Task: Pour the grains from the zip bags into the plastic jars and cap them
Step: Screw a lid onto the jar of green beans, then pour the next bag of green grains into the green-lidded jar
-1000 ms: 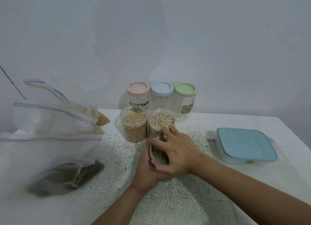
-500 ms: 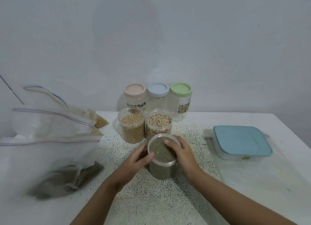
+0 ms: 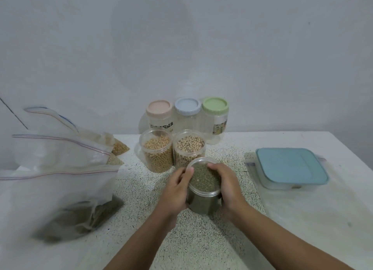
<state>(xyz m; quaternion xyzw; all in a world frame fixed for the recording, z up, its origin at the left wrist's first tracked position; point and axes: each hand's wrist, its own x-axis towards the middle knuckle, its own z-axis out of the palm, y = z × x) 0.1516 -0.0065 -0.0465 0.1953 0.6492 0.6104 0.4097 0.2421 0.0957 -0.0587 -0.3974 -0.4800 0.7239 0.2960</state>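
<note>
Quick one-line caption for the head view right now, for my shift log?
Left hand and right hand grip a jar of green grains on the speckled table; two filled jars stand behind.

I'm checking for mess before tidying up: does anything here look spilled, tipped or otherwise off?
Nothing stands out. The green-grain jar, held between left hand and right hand, is upright, like the tan-grain jar and speckled-bean jar behind it. The speckles on the table look like its pattern, not spilled grain.
</note>
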